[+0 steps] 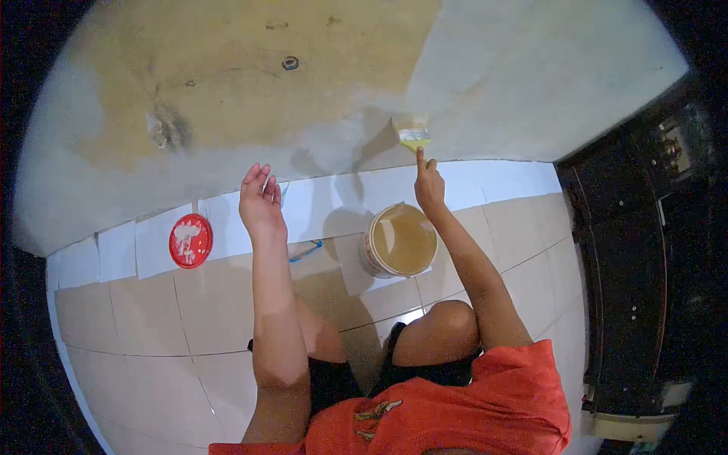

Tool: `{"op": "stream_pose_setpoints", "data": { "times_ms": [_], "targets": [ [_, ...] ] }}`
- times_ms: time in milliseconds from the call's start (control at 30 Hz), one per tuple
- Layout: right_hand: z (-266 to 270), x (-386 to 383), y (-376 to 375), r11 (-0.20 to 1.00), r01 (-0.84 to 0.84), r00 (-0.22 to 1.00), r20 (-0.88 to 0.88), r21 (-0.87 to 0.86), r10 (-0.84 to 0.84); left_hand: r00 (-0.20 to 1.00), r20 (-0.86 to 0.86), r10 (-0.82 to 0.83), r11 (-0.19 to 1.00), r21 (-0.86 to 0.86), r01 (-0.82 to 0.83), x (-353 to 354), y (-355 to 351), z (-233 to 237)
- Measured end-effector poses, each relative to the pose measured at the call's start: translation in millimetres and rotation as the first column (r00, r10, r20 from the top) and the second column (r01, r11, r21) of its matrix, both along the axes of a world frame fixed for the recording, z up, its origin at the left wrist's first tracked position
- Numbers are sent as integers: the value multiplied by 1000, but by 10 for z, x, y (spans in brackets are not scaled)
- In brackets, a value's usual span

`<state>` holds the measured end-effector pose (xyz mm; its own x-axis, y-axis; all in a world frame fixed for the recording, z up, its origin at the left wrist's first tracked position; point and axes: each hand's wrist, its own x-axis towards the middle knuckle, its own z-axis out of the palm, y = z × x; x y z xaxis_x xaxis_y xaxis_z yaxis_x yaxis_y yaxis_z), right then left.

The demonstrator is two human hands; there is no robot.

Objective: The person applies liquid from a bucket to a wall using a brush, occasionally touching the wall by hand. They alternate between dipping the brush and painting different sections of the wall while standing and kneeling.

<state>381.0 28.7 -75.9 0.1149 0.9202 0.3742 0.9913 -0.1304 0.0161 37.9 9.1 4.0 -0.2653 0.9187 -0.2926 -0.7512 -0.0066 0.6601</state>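
Note:
My right hand (429, 182) grips a wide brush (415, 136) with a yellow handle, its index finger stretched along the handle. The bristles touch the lower part of the wall (485, 106), where pale paint borders a yellowish patch. Raised in front of the wall, my left hand (262, 199) holds nothing, its fingers apart and slightly curled. A white bucket (402, 240) with light-coloured contents stands on the floor below my right hand. To the left lies a red lid (190, 240) smeared with white paint.
White sheets (315, 199) line the floor along the wall. A blue object (306, 251) lies between the lid and the bucket. Dark furniture (629, 265) stands at the right. My bent knees are close to the bucket.

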Motion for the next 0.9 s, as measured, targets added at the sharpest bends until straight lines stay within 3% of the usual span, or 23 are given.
{"op": "stream_pose_setpoints", "data": {
  "times_ms": [33,167,233,267,467,600,667,733,800,833,900],
  "targets": [
    [5,6,-21,997,21,1000,9,-71,-20,1000,5,5,1000,-7,-5,2,6,-5],
    [147,139,-129,996,23,999,35,-86,-20,1000,27,4,1000,-22,-3,10,24,-2],
    [483,142,-144,963,85,990,128,-256,-54,1000,22,4,1000,-21,-4,38,7,18],
    [590,195,-76,985,55,993,113,-165,-36,1000,13,2,1000,-20,-2,60,5,28],
    [1694,62,90,1000,-14,989,149,6,13,999,37,-17,999,-34,18,133,32,-18],
    [2213,78,-117,967,-26,995,96,254,1,998,56,-29,999,-22,30,146,47,-24],
    [2401,168,-197,936,-21,996,84,352,-9,988,-25,-152,982,105,154,207,40,-3],
    [2528,328,-181,726,-127,992,98,676,83,935,-144,-325,910,223,350,356,-76,301],
    [2526,418,-128,687,-72,997,28,724,75,829,-247,-502,756,339,560,528,-401,807],
    [2516,466,-92,645,-20,996,-38,764,76,745,-289,-601,606,442,661,601,-588,996],
    [2225,667,63,668,-59,998,49,742,34,506,-249,-826,270,612,743,749,-1069,1391]
  ]
}}
